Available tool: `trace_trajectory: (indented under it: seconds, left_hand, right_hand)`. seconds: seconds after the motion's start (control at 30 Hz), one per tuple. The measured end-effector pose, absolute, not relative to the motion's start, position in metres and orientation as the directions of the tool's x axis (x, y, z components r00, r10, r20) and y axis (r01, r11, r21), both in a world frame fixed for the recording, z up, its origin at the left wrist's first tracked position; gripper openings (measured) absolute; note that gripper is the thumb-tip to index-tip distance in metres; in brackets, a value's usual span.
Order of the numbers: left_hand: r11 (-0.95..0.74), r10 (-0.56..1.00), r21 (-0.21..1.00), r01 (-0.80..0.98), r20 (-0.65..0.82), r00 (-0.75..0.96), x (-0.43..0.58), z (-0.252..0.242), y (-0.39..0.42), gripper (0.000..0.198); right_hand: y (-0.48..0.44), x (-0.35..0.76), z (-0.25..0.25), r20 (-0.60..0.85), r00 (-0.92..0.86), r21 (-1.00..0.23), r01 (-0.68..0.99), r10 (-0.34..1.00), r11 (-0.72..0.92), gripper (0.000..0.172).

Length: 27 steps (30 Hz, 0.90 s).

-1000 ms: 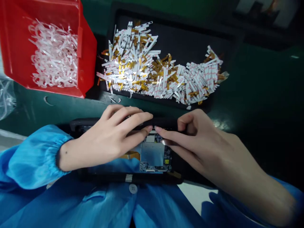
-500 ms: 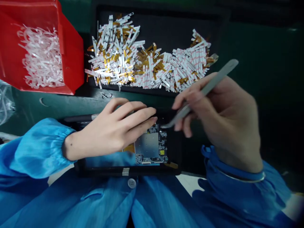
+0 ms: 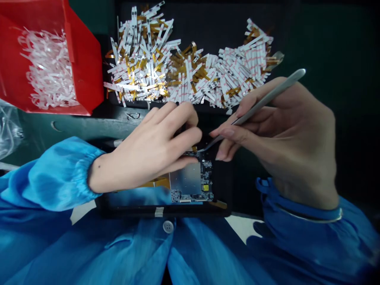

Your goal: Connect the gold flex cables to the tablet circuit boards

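My right hand [image 3: 285, 130] grips a pair of metal tweezers [image 3: 268, 97] like a pen. Their bent tips reach down to the upper edge of a circuit board [image 3: 207, 174], close to my left fingertips. The board, with a flat silver shield, sits inside an open black-framed device [image 3: 130, 211]. Over its upper part lies my left hand [image 3: 151, 146], fingers curled in with the fingertips drawn together at the tweezer tips. A small gold and white piece [image 3: 193, 149] shows there; most of whatever the left fingers hold is hidden beneath them.
Behind the device, a black tray [image 3: 208, 23] holds many white and gold flex strips [image 3: 190, 75]. A red bin [image 3: 87, 67] with curly white backing strips [image 3: 50, 67] stands at the left. Clear plastic [image 3: 10, 126] lies at the left edge.
My left fingers have curled inward and lifted at the knuckles. The tweezer tips have moved slightly left and up, against the left fingertips. The whole view has shifted slightly.
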<state>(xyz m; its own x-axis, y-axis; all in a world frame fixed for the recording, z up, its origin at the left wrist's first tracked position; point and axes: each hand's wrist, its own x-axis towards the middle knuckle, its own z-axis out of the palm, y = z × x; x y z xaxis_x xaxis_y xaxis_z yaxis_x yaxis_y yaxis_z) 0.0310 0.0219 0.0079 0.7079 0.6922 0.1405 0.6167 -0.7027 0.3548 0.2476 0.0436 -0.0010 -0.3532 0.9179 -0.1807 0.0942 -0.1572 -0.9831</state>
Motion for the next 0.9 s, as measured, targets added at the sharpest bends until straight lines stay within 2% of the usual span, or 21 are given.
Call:
trace_trajectory:
  seconds: [0.13,0.2,0.33,0.47,0.57,0.63,0.9]
  left_hand:
    - [-0.613,0.734,0.497,0.614,0.069,0.676,0.035,0.009,0.030,0.018]
    - [-0.591,0.760,0.511,0.624,0.092,0.644,0.032,0.012,0.028,0.013]
    - [-0.669,0.716,0.413,0.618,0.135,0.684,0.023,0.015,0.009,0.012]
    - [-0.761,0.632,0.306,0.572,0.145,0.762,0.014,0.010,-0.011,0.029]
    - [-0.764,0.628,0.282,0.580,0.120,0.769,0.010,0.006,-0.017,0.036]
    - [-0.768,0.626,0.264,0.583,0.115,0.772,0.010,0.006,-0.017,0.036]
    - [-0.797,0.603,0.049,0.602,0.132,0.787,0.019,0.009,-0.021,0.034]
  right_hand:
    - [0.043,0.247,-0.003,-0.175,-0.325,-0.984,0.069,0.929,-0.162,0.031]
    - [0.043,0.248,-0.004,-0.176,-0.336,-0.984,0.064,0.925,-0.164,0.030]
    - [0.044,0.249,-0.007,-0.164,-0.351,-0.986,0.059,0.922,-0.153,0.029]
    - [0.045,0.247,-0.005,-0.116,-0.333,-0.991,0.101,0.936,-0.087,0.027]
    - [0.046,0.246,-0.002,-0.109,-0.308,-0.989,0.132,0.945,-0.071,0.025]
    - [0.046,0.246,-0.002,-0.121,-0.309,-0.988,0.131,0.943,-0.084,0.025]
    - [0.046,0.247,-0.003,-0.115,-0.320,-0.988,0.134,0.940,-0.075,0.029]
